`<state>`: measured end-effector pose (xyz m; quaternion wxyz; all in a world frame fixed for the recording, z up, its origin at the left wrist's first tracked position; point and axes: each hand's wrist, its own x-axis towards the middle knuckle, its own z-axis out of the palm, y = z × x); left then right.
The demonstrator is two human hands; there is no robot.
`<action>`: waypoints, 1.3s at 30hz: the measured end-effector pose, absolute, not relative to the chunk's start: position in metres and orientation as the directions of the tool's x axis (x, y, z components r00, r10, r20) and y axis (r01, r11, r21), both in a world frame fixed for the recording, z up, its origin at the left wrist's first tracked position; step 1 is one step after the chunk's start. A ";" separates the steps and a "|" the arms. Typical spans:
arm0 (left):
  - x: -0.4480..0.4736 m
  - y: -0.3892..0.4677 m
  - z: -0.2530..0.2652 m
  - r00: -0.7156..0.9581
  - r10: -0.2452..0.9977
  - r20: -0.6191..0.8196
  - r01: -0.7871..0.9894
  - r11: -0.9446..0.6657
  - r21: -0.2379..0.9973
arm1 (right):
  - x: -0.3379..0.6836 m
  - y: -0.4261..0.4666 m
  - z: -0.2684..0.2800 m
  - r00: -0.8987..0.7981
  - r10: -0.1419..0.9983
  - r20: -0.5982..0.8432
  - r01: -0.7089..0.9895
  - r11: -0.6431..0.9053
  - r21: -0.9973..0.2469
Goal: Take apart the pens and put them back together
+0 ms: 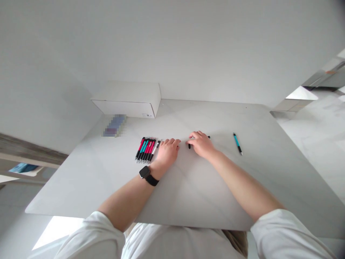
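My left hand point(168, 153), with a black watch point(145, 172) on its wrist, rests on the table with its fingers stretched out. Close against its left side lies a white pen point(155, 149) with a black grip. This pen ends a tight row of several red and teal pens point(145, 149), laid side by side and slightly slanted. My right hand point(201, 144) is closed over another pen point(189, 146). Only dark bits of that pen show by the fingertips and behind the hand; its middle is hidden. Further right, a teal pen point(237, 143) lies alone on the table.
The pale table point(183, 194) meets the wall at the back. A long white box point(124, 107) stands at the back left, with a blurred flat item point(114, 126) in front of it. On the far left is a wooden shelf point(27, 154) holding blue cloth.
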<state>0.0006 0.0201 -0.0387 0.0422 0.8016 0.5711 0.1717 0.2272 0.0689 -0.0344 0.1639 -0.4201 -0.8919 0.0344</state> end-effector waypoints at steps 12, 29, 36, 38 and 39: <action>-0.002 0.012 -0.027 0.355 0.899 0.257 0.662 -0.436 0.610 | 0.231 0.036 -0.003 -0.412 0.806 0.424 0.599 0.590 -0.541; 0.005 0.006 -0.048 0.286 0.958 0.007 0.165 -0.056 0.985 | 0.254 -0.008 -0.043 -0.172 0.930 0.326 0.452 0.368 -0.813; 0.005 0.005 -0.049 0.288 0.957 0.023 0.168 -0.074 0.983 | 0.246 -0.011 -0.041 -0.219 0.894 0.392 0.456 0.449 -0.769; 0.006 0.005 -0.049 0.284 0.959 0.022 0.167 -0.073 0.983 | 0.246 -0.011 -0.040 -0.224 0.888 0.402 0.457 0.460 -0.762; 0.006 0.005 -0.049 0.282 0.959 0.023 0.165 -0.072 0.984 | 0.245 -0.012 -0.039 -0.229 0.885 0.406 0.456 0.466 -0.758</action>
